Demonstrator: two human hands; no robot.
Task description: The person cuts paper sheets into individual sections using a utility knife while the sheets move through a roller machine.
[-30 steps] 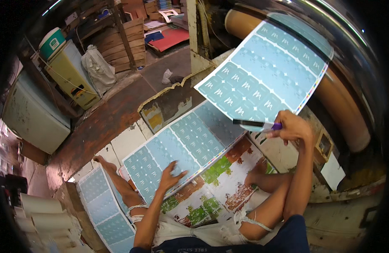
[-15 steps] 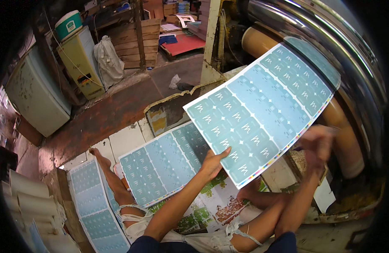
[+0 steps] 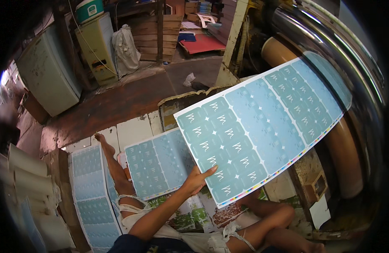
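A large printed sheet (image 3: 262,122) in teal and light blue stretches from the shiny metal roller (image 3: 329,38) toward me. Its far end curves up against the roller; the near end hangs over my lap. My left hand (image 3: 196,180) grips the sheet's near left edge, thumb on top and fingers beneath. Low at the right, my right hand (image 3: 316,247) is lowered beside my bent knee, away from the sheet. Its fingers are too dark and cut off to make out. A similar sheet (image 3: 152,162) lies under and left of the held one.
More printed sheets (image 3: 93,202) lie at my left beside a wooden board (image 3: 64,189). A brown roller (image 3: 346,156) sits below the metal one. Farther back are a fridge-like cabinet (image 3: 49,71), a teal cooler (image 3: 89,11) and a red board (image 3: 205,43).
My right hand has left the sheet's right side and dropped to the lower right. My left hand has drawn the sheet's near end leftward and down, and my view has shifted.
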